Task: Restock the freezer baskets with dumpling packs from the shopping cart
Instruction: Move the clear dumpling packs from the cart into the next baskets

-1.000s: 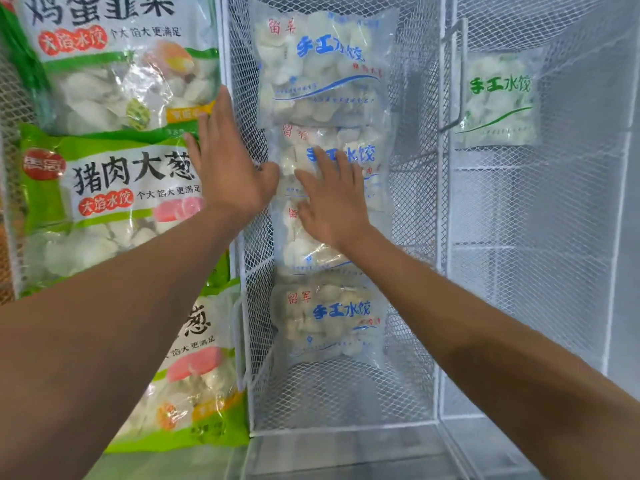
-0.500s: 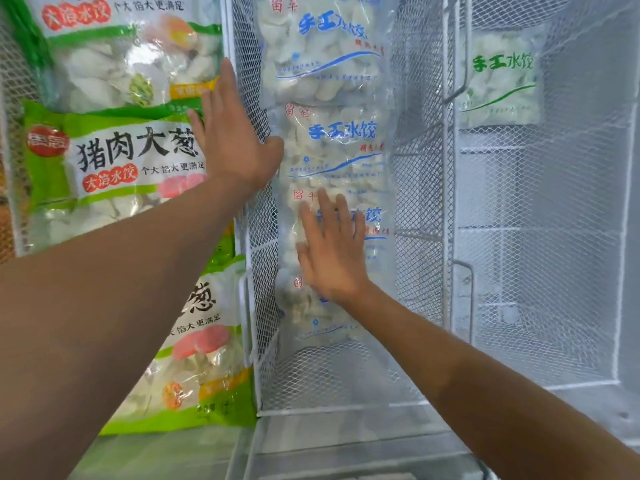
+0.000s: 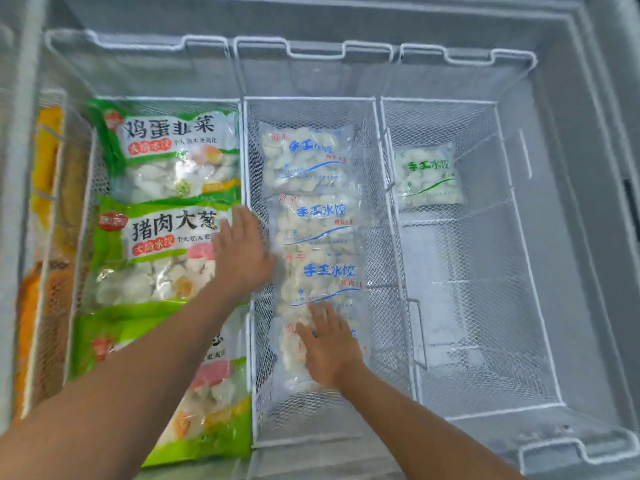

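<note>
1. The left hand (image 3: 242, 254) lies flat with straight fingers across the wire wall between the left basket (image 3: 86, 188) and the middle basket (image 3: 381, 188); its fingertips rest on the edge of a green pork-and-scallion pack (image 3: 156, 251). Its grip is released and holds nothing.
2. The right hand (image 3: 329, 344) presses palm-down, fingers straight and slightly spread, on the nearest clear pack (image 3: 291, 355) in the middle basket. This grip is also released.
3. The middle basket holds four clear blue-printed dumpling packs in an overlapping row from far to near: the farthest (image 3: 304, 157), then a second (image 3: 318, 220), a third (image 3: 325, 278), and the one under the right hand.
4. The left basket holds three large green packs: an egg-and-chive pack (image 3: 169, 150) at the far end, the pork-and-scallion pack in the middle, and another green pack (image 3: 207, 403) nearest, partly covered by the left forearm.
5. The right basket (image 3: 519, 271) holds one clear green-printed pack (image 3: 429, 174) at its far end.
6. Orange and yellow packages (image 3: 45, 188) show blurred at the far left edge.
</note>
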